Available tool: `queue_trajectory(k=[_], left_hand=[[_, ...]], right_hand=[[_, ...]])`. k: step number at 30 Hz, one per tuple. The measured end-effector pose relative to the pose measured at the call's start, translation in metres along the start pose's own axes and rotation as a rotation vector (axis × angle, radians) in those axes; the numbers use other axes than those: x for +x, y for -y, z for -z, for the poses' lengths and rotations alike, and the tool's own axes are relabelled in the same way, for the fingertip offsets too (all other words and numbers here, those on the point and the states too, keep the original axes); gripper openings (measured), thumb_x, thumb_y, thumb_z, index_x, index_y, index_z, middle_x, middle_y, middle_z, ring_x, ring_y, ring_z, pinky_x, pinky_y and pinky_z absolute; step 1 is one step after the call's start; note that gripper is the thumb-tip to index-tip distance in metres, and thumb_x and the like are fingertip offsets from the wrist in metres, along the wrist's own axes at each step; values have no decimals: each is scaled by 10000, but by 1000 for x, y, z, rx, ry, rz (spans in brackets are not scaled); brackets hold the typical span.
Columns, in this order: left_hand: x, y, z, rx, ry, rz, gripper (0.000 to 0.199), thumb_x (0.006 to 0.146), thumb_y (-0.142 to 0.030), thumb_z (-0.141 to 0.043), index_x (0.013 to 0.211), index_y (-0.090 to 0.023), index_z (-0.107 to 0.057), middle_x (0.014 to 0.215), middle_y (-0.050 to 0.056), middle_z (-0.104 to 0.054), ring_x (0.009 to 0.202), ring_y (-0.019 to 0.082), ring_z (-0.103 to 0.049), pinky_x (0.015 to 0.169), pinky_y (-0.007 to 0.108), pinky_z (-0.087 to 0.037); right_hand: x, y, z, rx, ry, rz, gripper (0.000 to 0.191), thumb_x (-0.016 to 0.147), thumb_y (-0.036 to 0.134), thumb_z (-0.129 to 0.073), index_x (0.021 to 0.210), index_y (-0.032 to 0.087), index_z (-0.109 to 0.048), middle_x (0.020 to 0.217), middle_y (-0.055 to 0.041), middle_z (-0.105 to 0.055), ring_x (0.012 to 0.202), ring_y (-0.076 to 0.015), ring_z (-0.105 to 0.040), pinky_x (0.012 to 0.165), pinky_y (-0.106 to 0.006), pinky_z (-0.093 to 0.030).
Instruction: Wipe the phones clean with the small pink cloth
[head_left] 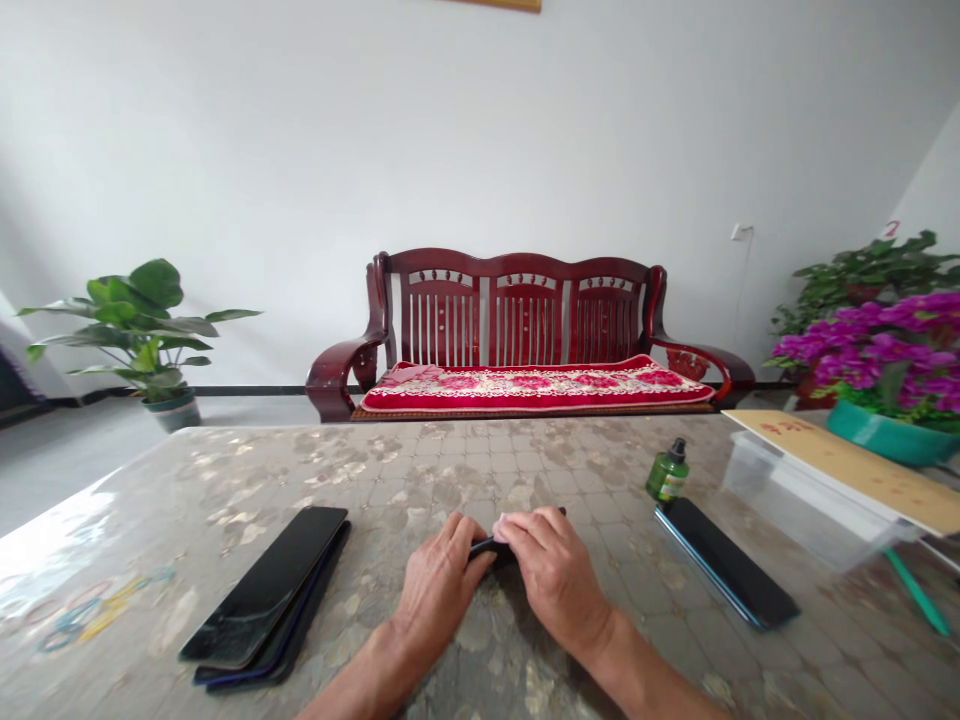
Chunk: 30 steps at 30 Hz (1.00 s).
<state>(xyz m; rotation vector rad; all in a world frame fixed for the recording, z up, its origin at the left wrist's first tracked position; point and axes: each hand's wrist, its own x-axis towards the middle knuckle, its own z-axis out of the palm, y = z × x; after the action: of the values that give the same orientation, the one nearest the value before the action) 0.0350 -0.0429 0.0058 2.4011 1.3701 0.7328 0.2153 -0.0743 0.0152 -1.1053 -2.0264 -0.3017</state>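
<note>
In front of me, both hands meet at a thin black phone (484, 547), seen nearly edge-on and mostly covered by fingers. My left hand (442, 570) grips its left end between thumb and fingers. My right hand (559, 575) is closed over the other part, fingers curled across the top. Something pale pink shows at the right fingertips, too small to make out. To the left lies a stack of dark phones (262, 590), the top one with a glossy black screen. A single phone (727, 562) with a blue edge rests on the right.
A green bottle with a black cap (667, 472) stands beyond the right phone. Further right are a clear plastic box (814, 510), a tan board (862, 465), a green pen-like stick (916, 592) and a flower pot (892, 432). Coloured rubber bands (97, 610) lie far left.
</note>
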Motion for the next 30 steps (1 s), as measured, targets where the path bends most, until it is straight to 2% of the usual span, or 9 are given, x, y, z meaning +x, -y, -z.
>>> queue_trajectory(k=[3,8,10,17,19,26,30], left_hand=[[1,-1,2,-3,12,25,58,910,-192,-583,887,-226,-542,893,-11,-588,804,168,-608,694,252,-404],[2,-2,6,-19,28,53,67,905,-181,-587,880,-225,-544,894,-16,-592,793,163,-611,682,246,-400],[3,-1,5,-24,23,54,68,903,-178,-588,884,-226,-543,893,-16,-592,789,163,-612,681,246,-399],[2,2,-1,-16,2,33,75,899,-194,-595,872,-227,-533,887,-12,-586,793,171,-611,687,250,-403],[3,3,-1,-19,7,30,78,898,-194,-596,874,-228,-531,887,-15,-587,801,168,-614,695,247,-404],[7,3,8,34,50,73,90,905,-181,-595,866,-227,-527,884,-24,-605,803,160,-618,679,243,-379],[8,-2,14,140,64,42,92,914,-200,-607,879,-225,-526,885,-16,-613,815,176,-614,676,260,-369]], right_hand=[[0,-4,1,-22,3,6,219,988,148,-477,1094,209,-659,1029,-45,-686,912,-202,-572,829,-338,-475],[-4,-31,12,-118,-43,-50,208,991,164,-481,1059,205,-673,1016,-55,-696,907,-213,-573,831,-356,-460],[-5,-34,13,-140,-58,-72,216,995,168,-473,1048,210,-678,1008,-56,-698,909,-214,-574,835,-358,-455],[1,0,-6,-88,-29,16,199,1003,198,-478,1065,205,-666,1015,-46,-696,883,-192,-567,804,-330,-447],[2,2,-7,-101,-23,34,195,1001,198,-482,1051,210,-670,1010,-41,-698,881,-189,-567,795,-328,-443],[-4,-41,13,-195,-44,-85,202,974,155,-507,1043,219,-685,1000,-48,-700,899,-204,-572,826,-343,-446],[-7,-50,13,-208,-58,-112,217,967,145,-504,1030,222,-697,987,-55,-697,907,-203,-583,834,-340,-456]])
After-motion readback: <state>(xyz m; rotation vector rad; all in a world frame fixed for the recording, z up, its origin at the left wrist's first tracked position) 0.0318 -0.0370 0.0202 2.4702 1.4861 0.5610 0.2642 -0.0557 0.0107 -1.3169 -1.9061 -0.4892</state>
